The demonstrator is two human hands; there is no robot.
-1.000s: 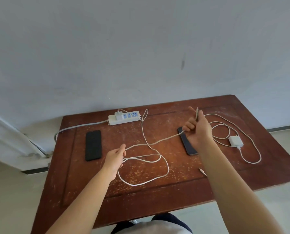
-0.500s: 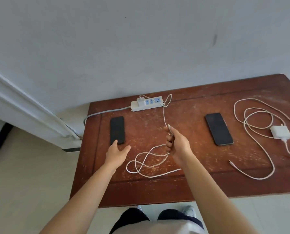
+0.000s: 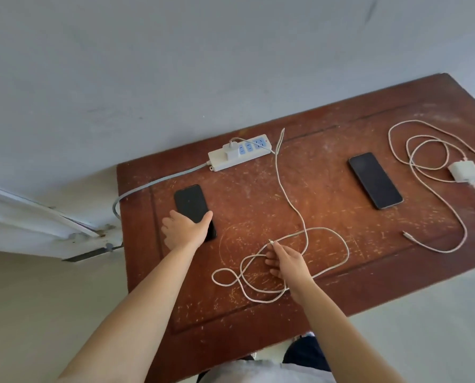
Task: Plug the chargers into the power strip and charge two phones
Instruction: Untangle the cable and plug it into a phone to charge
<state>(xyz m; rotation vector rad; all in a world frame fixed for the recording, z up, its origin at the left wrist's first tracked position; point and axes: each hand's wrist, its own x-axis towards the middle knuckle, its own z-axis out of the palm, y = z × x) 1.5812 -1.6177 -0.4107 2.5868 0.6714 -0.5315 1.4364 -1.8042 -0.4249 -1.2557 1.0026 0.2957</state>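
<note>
A white power strip [image 3: 240, 156] lies at the table's far edge with one white charger [image 3: 230, 148] plugged into it. That charger's white cable [image 3: 289, 201] loops down the table, and my right hand [image 3: 287, 264] pinches its plug end. My left hand [image 3: 185, 229] grips the near end of the left black phone [image 3: 190, 203], which lies flat. A second black phone [image 3: 374, 179] lies to the right. At the far right lies a second white charger [image 3: 464, 171], unplugged, its cable [image 3: 424, 172] coiled around it and its free plug [image 3: 409, 235] on the table.
The worn brown wooden table [image 3: 327, 305] stands against a grey wall. The strip's grey cord [image 3: 159, 181] runs off the table's left edge. A white door frame [image 3: 37, 217] is at the left. My dark trousers show below the table's front edge.
My right hand came down and left with the cable's plug end, from above the right phone to the table's middle. My left hand let go of the cable and took hold of the left phone.
</note>
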